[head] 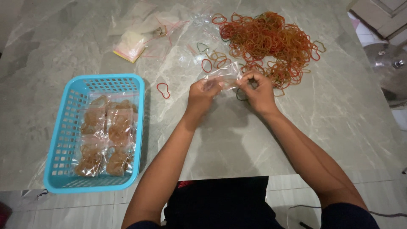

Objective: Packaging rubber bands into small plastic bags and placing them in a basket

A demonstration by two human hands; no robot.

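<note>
**Both hands working a small clear bag beside a heap of rubber bands**

A small clear plastic bag (222, 79) is being held just above the grey marble table (330, 127), near its middle, pinched at either end between two hands. The left hand (202, 94) is closing its fingers on the bag's left edge, while the right hand (257, 90) is gripping the right edge with thumb and fingertips bunched tight. Whether any bands are already inside the bag is too hard to tell through the crumpled film.

The step appears to call for a light, even pull from both sides, so that the thin film is opening at its mouth rather than stretching or tearing; keeping the bag low over the table looks sensible, since anything dropped is then landing close by.

Just beyond the right hand, a large pile of red, orange and yellow rubber bands (271, 40) is spreading across the tabletop, with a few strays lying apart, among them one loose red band (163, 90) to the left of the hands. Further back, a stack of empty bags (142, 32) is lying flat. At the left, a blue plastic basket (74, 91) is holding several filled bags (106, 135) of bands. Nothing is standing between the hands and the basket except that stray band.
</note>
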